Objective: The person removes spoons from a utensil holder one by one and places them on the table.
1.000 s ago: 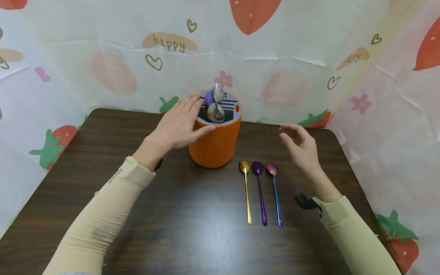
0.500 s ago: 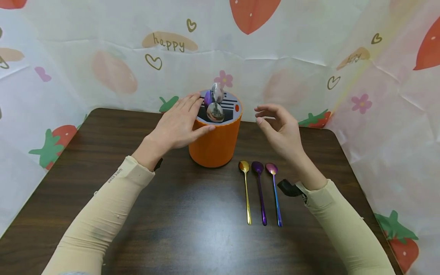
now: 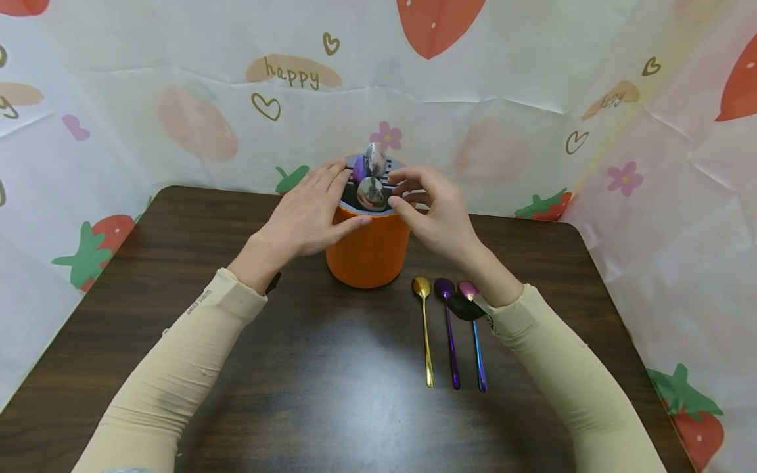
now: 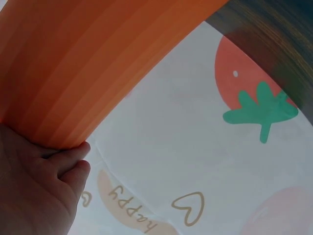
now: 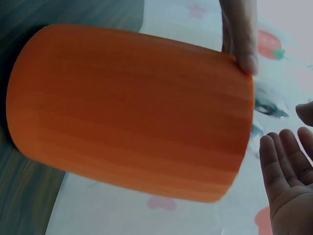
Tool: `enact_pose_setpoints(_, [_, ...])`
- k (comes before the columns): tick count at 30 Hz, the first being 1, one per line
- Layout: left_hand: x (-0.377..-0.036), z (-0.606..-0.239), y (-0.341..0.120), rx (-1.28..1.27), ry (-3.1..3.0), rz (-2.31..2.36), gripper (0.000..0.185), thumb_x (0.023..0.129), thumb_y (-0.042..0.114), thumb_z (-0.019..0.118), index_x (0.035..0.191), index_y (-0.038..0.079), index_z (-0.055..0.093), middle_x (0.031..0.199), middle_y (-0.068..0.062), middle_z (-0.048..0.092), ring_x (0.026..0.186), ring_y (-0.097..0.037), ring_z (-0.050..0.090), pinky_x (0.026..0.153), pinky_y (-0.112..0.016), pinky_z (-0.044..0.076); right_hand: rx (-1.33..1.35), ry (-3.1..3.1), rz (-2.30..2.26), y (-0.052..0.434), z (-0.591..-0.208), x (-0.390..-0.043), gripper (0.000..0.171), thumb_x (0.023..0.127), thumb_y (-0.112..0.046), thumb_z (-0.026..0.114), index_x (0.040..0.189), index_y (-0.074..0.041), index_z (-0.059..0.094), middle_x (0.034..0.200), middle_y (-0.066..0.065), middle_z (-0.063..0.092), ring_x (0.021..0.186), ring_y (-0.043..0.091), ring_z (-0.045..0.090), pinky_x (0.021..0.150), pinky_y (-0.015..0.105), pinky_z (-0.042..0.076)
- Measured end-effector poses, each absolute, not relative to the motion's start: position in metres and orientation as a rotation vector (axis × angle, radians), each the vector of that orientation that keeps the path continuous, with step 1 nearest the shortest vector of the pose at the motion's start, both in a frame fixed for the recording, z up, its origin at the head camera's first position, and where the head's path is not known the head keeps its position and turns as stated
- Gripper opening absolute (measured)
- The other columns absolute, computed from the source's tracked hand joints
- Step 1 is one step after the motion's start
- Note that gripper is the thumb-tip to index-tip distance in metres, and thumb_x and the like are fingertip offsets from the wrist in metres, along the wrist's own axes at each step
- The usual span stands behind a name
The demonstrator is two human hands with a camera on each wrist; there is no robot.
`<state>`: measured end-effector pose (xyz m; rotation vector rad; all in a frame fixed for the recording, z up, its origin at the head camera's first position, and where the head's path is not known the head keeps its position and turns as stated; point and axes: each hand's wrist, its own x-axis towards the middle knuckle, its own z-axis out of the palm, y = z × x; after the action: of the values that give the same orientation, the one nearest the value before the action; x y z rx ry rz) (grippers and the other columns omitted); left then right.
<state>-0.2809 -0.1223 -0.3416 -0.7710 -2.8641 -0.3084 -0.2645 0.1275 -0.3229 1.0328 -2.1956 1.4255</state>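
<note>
An orange utensil holder point(image 3: 367, 256) with a grey slotted top stands on the table. Out of its top stick two silver spoon heads, a front one point(image 3: 372, 194) and a rear one point(image 3: 376, 159), beside a purple spoon head point(image 3: 358, 171). My left hand point(image 3: 304, 213) rests on the holder's left rim, thumb along the front edge. My right hand point(image 3: 440, 207), fingers loosely bent, hovers over the right rim; in the right wrist view a gap shows between its fingertips and the spoon heads. The spoons' handles are hidden inside the holder.
Right of the holder, a gold spoon point(image 3: 425, 335), a purple spoon point(image 3: 452, 348) and a pink-and-blue spoon point(image 3: 479, 355) lie side by side on the dark wooden table point(image 3: 284, 394). My right wrist strap partly covers the last. A printed cloth point(image 3: 195, 39) hangs behind.
My right hand has moved left from the table's right side to the holder's top, close to the front silver spoon. The left hand has stayed on the rim.
</note>
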Motion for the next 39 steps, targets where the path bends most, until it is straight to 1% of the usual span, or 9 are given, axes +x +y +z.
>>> enact_pose_setpoints(5, [-0.280, -0.341, -0.122, -0.773, -2.866, -0.306, 0.101, 0.099, 0.076, 0.039, 0.163, -0.001, 0.026, 0.173, -0.014, 0.015, 0.160, -0.032, 0.013, 0.129, -0.051, 0.012, 1.052, -2.219, 1.378, 0.118, -0.325, -0.269, 0.033, 0.096, 0.002, 0.072, 0.128, 0.005, 0.065, 0.122, 0.018, 0.066, 0.102, 0.027, 0.068, 0.088, 0.039, 0.061])
enact_pose_setpoints(10, [-0.280, -0.341, -0.123, -0.777, -2.855, -0.318, 0.100, 0.100, 0.075, 0.040, 0.163, -0.001, 0.027, 0.173, -0.015, 0.016, 0.160, -0.033, 0.014, 0.129, -0.051, 0.011, 1.047, -2.237, 1.366, 0.111, -0.326, -0.272, 0.033, 0.096, 0.001, 0.072, 0.128, 0.004, 0.065, 0.121, 0.018, 0.067, 0.101, 0.026, 0.069, 0.086, 0.037, 0.061])
enact_pose_setpoints(14, [-0.280, -0.341, -0.122, -0.783, -2.844, -0.321, 0.099, 0.100, 0.074, 0.040, 0.162, -0.002, 0.028, 0.172, -0.015, 0.018, 0.159, -0.033, 0.015, 0.129, -0.051, 0.013, 1.035, -2.254, 1.369, 0.109, -0.327, -0.272, 0.033, 0.096, 0.001, 0.071, 0.128, 0.004, 0.065, 0.121, 0.017, 0.067, 0.100, 0.025, 0.069, 0.085, 0.035, 0.061])
enact_pose_setpoints(21, [-0.280, -0.341, -0.122, -0.776, -2.852, -0.319, 0.100, 0.100, 0.075, 0.039, 0.162, -0.002, 0.027, 0.173, -0.015, 0.017, 0.160, -0.032, 0.015, 0.129, -0.051, 0.013, 1.017, -2.272, 1.406, 0.107, -0.326, -0.272, 0.032, 0.098, 0.000, 0.070, 0.129, 0.003, 0.065, 0.108, 0.016, 0.071, 0.094, 0.023, 0.068, 0.080, 0.031, 0.057])
enact_pose_setpoints(28, [-0.280, -0.341, -0.122, -0.780, -2.850, -0.324, 0.099, 0.100, 0.074, 0.041, 0.162, -0.001, 0.028, 0.173, -0.015, 0.017, 0.160, -0.032, 0.015, 0.129, -0.052, 0.013, 0.979, -2.292, 1.472, 0.107, -0.325, -0.271, 0.030, 0.099, 0.000, 0.068, 0.129, 0.002, 0.066, 0.108, 0.015, 0.070, 0.092, 0.021, 0.066, 0.078, 0.027, 0.054])
enact_pose_setpoints(35, [-0.279, -0.340, -0.122, -0.776, -2.858, -0.317, 0.099, 0.100, 0.074, 0.040, 0.162, -0.001, 0.028, 0.172, -0.015, 0.018, 0.160, -0.032, 0.014, 0.129, -0.051, 0.013, 0.925, -2.302, 1.549, 0.108, -0.322, -0.270, 0.029, 0.100, -0.002, 0.068, 0.129, 0.000, 0.067, 0.110, 0.014, 0.069, 0.098, 0.020, 0.066, 0.086, 0.033, 0.055])
enact_pose_setpoints(39, [-0.279, -0.340, -0.122, -0.778, -2.855, -0.309, 0.098, 0.100, 0.074, 0.040, 0.162, -0.002, 0.028, 0.172, -0.016, 0.018, 0.160, -0.032, 0.015, 0.129, -0.051, 0.013, 0.906, -2.280, 1.592, 0.110, -0.317, -0.268, 0.030, 0.100, -0.001, 0.068, 0.130, 0.001, 0.066, 0.111, 0.015, 0.069, 0.098, 0.020, 0.066, 0.087, 0.033, 0.056])
